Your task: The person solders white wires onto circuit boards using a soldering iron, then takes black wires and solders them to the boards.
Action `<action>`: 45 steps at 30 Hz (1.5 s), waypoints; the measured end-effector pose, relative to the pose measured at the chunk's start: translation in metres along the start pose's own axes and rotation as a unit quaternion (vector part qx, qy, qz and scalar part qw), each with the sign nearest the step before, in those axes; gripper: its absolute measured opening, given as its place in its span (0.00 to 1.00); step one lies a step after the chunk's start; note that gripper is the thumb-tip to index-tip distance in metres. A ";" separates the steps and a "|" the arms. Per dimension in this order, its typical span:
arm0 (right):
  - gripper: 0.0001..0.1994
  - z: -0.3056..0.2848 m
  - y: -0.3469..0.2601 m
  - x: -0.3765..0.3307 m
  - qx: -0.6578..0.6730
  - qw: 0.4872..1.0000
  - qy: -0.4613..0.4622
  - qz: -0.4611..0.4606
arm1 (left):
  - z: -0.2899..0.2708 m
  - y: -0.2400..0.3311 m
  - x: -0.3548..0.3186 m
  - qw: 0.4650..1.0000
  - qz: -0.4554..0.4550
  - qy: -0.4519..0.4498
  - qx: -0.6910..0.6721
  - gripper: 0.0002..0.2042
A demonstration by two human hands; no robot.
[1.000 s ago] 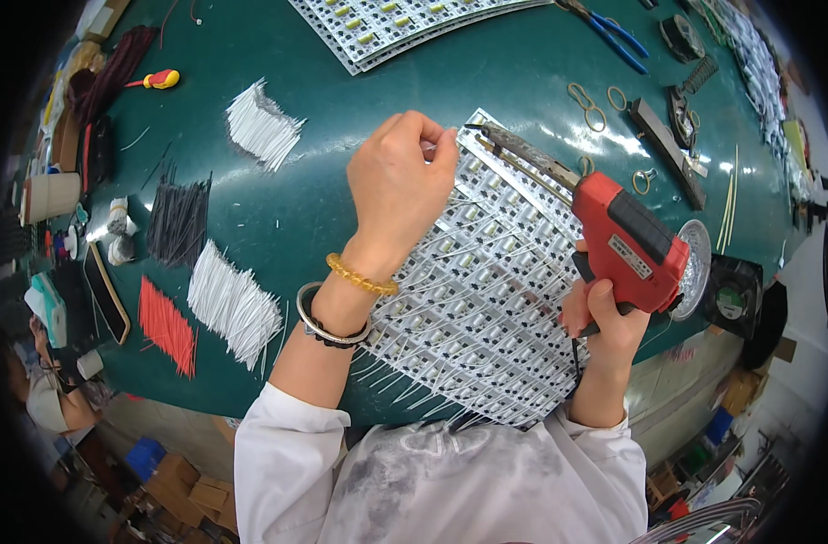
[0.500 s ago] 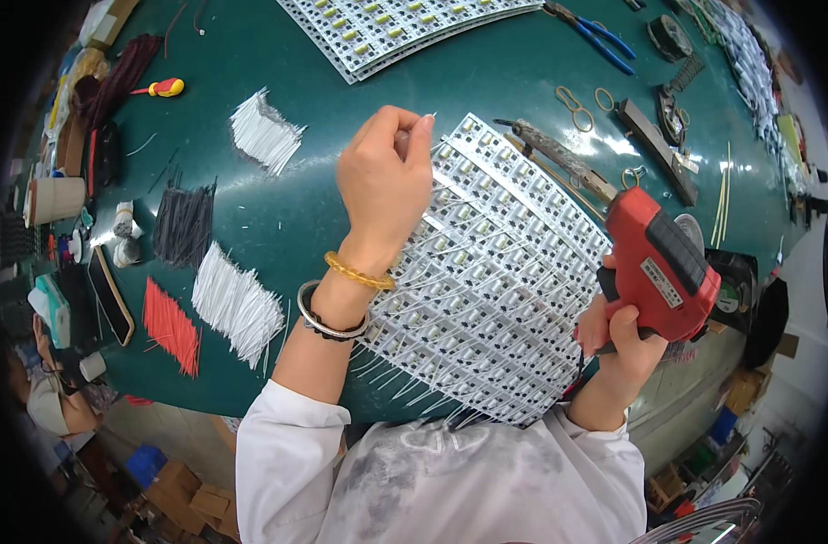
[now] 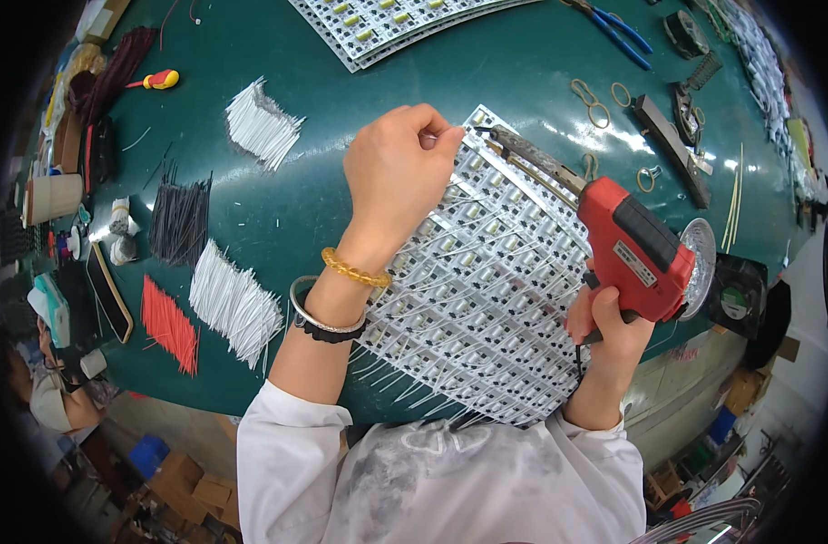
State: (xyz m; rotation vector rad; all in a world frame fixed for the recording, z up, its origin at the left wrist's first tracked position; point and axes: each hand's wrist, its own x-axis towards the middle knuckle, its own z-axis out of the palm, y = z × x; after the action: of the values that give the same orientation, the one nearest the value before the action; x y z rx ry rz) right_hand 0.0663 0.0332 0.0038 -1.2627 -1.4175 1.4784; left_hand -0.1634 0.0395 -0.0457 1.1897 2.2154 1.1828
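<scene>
Over the far corner of the LED strip panel (image 3: pixel 473 299) lying on the green mat (image 3: pixel 296 208), the right hand (image 3: pixel 613 326) gripping the red soldering gun (image 3: pixel 627 249) has swung its tip back in, right up to the left hand (image 3: pixel 396 172), which pinches a thin wire there.

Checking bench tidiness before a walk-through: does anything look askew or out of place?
Yes: the LED strip panel under the left hand overhangs the green table edge, wire ends sticking out. Nothing looks spilled or broken.

Wire bundles (image 3: pixel 235 304) left of panel (image 3: pixel 487 299), pliers (image 3: pixel 621 25) perhaps behind.
</scene>
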 end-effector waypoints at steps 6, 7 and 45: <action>0.23 0.003 -0.001 0.001 -0.002 1.000 0.001 0.006 | -0.008 0.001 0.012 0.997 -0.041 -0.066 -0.016 0.08; 0.23 0.003 -0.001 0.001 -0.003 1.000 0.000 0.006 | -0.008 0.001 0.012 0.997 -0.042 -0.066 -0.016 0.08; 0.21 -0.017 0.009 -0.003 0.084 0.992 -0.045 -0.087 | -0.058 -0.003 0.003 0.958 0.078 0.104 0.255 0.06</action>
State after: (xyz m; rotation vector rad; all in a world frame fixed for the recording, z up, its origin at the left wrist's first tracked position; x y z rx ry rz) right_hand 0.0840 0.0340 -0.0030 -0.9561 -1.3916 1.5170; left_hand -0.2028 0.0117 -0.0141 1.5153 2.7377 0.8397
